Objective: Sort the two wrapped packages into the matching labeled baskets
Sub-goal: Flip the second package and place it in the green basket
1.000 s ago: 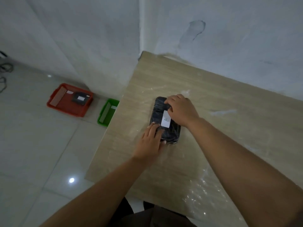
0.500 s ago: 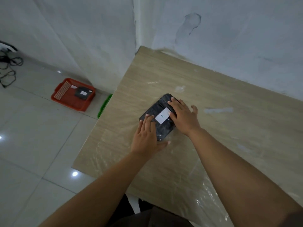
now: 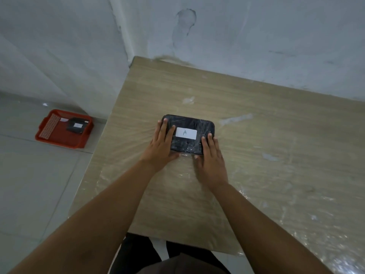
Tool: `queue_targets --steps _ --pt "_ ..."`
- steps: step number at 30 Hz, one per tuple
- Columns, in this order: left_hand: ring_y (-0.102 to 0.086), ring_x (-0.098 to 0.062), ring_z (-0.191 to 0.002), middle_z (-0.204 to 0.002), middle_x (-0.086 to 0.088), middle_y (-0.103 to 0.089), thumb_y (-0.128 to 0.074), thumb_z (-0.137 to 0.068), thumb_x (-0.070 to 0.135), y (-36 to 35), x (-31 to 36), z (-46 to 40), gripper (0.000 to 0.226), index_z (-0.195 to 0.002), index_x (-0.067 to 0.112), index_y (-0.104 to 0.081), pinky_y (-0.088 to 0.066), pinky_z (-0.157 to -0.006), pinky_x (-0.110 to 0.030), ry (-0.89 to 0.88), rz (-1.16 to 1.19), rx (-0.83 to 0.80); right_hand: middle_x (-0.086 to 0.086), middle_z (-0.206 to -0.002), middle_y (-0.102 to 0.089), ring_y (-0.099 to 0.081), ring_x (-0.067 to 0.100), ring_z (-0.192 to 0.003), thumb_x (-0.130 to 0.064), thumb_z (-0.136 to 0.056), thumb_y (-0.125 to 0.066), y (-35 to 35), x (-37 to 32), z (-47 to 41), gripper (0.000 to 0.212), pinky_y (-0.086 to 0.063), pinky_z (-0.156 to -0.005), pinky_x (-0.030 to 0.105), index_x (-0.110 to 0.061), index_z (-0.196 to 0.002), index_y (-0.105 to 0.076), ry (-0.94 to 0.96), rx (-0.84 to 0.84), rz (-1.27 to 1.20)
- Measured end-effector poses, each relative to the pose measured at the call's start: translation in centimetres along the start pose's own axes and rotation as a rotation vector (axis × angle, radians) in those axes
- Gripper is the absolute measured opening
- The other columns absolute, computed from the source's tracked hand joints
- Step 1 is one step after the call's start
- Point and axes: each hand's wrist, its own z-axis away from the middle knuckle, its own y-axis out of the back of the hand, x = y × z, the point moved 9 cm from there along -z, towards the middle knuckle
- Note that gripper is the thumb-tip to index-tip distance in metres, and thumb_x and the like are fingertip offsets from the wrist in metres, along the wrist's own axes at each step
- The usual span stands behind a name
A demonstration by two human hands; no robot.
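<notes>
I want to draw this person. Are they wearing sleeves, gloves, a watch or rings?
No. Both arms are bare as far as the picture shows: no sleeves or gloves. The left hand and right hand show no rings, and neither wrist has a watch or band. Nails look short and plain.

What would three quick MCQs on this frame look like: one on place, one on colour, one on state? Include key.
1. Where is the package labelled A?
A. On the table
B. In the red basket
C. On the floor

2. What colour is the basket on the floor?
A. Blue
B. Red
C. Yellow

3. How do the hands meet the package?
A. Both clear of it
B. One lifts it
C. Both rest on its ends

Key: A, it lies on the table; B, its walls are red; C, left hand and right hand lie on opposite ends.
</notes>
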Motion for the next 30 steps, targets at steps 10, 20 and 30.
queue_targets --steps 10,20,30 --pt "0.011 -0.026 -0.145 -0.159 -0.009 0.005 -0.067 -0.075 0.048 0.2 -1.2 -0.6 0.098 -0.148 0.02 -0.008 -0.017 -0.116 -0.046 0.039 0.108 0.025 -0.009 -0.158 0.008 0.022 0.001 -0.136 -0.044 -0.095 -0.037 -0.1 0.4 -0.1 0.066 0.003 -0.115 0.039 -0.028 -0.148 -0.001 -0.016 -0.054 0.006" --pt "-0.004 -0.026 -0.145 -0.158 -0.007 0.0 -0.067 -0.079 0.041 2.1 -1.9 -1.6 0.089 -0.148 0.018 -0.014 -0.028 -0.113 -0.043 0.005 0.165 -0.007 0.002 -0.159 -0.008 0.004 0.016 -0.145 -0.041 -0.091 -0.045 3.4 -1.3 -0.6 0.061 -0.006 -0.116 0.041 -0.02 -0.144 -0.022 -0.121 0.123 -0.017" --pt "-0.012 -0.027 -0.143 -0.158 -0.009 -0.007 -0.067 -0.078 0.042 8.6 -5.9 -1.4 0.09 -0.146 0.012 -0.018 -0.025 -0.115 -0.04 -0.108 0.154 0.03 0.011 -0.15 -0.03 -0.025 0.025 -0.14 -0.034 -0.092 -0.048 6.4 -8.5 -1.5 0.049 -0.022 -0.112 0.044 -0.015 -0.136 -0.037 -0.237 0.264 -0.082"
